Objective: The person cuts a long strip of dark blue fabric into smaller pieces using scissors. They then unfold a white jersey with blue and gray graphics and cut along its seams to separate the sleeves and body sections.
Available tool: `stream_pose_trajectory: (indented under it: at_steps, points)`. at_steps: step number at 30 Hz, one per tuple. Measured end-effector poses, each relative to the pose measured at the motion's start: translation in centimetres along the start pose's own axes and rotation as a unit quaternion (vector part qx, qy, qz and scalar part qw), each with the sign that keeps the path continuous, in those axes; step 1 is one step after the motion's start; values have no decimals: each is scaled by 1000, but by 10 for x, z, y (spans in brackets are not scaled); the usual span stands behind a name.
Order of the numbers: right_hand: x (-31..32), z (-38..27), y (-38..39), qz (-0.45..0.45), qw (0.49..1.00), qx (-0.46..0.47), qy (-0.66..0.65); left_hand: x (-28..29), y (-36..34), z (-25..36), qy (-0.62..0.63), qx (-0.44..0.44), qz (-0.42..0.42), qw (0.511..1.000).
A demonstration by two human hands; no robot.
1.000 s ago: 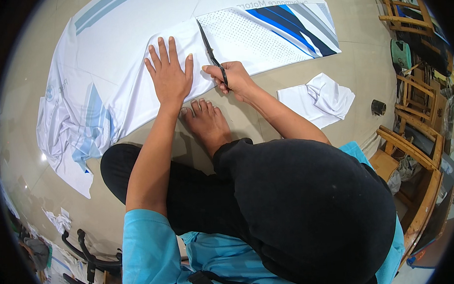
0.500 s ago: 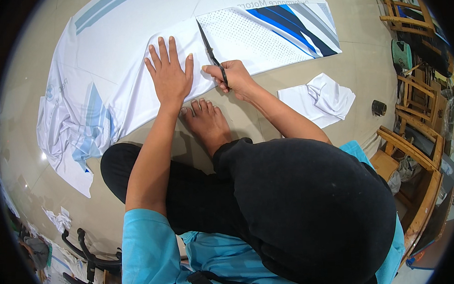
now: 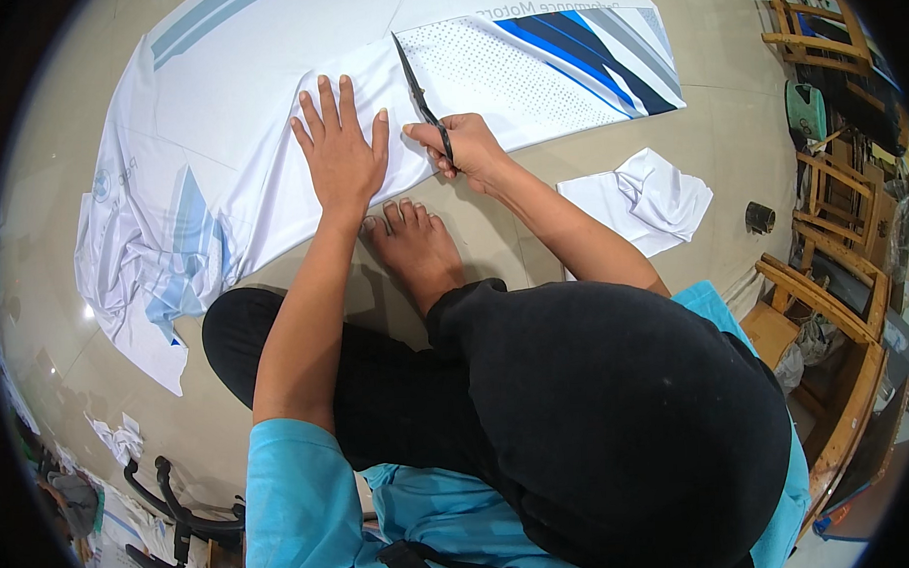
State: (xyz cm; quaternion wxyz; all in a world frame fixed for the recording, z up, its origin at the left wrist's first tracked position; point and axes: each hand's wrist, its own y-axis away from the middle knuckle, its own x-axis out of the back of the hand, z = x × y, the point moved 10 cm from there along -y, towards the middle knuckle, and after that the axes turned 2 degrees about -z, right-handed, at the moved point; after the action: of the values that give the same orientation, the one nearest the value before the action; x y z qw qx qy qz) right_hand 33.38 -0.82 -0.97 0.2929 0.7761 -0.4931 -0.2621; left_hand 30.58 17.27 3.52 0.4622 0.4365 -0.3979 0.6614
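Note:
A broad sheet of white fabric (image 3: 253, 101) lies over the tiled floor in front of me. On its right part is a dotted panel (image 3: 488, 83) with blue, navy and grey stripes. My left hand (image 3: 343, 160) presses flat on the white cloth, its fingers spread. To its right, my right hand (image 3: 467, 151) grips the handles of black scissors (image 3: 412, 83). The long blades point away from me along the left edge of the dotted panel, and look nearly closed. At the left, the fabric gathers into crumpled folds (image 3: 153, 244) with pale blue patches.
A folded white cloth piece (image 3: 637, 203) lies on the floor at the right, and a small dark cylinder (image 3: 760, 217) beyond it. Wooden chair frames (image 3: 836, 301) line the right side. My bare foot (image 3: 413, 250) rests by the fabric's near edge. Black chair legs (image 3: 177, 504) stand lower left.
My right hand and the scissors have shifted slightly away from me, toward the far side. My left hand stays pressed on the cloth in nearly the same place.

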Motion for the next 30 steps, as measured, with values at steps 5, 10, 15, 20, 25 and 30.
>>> stream_pose_trajectory:
  at_steps: [5,10,15,20,25,30]
  points:
    - [1,1,-1,2,1000,2,11,0,0,0,-4,1,0,1000]
    - [1,-3,-2,3,1000,-2,12,0,0,0,0,2,-1,1000]
    - [1,-9,-7,3,1000,3,2,-1,0,0,1,2,1,1000]
    - [0,-9,-11,7,1000,9,-8,0,0,-1,2,2,1,1000]
    - [2,-8,-13,8,1000,5,0,0,0,0,3,1,0,1000]
    - [0,-9,-10,0,1000,3,13,-1,0,-1,3,3,-3,1000]
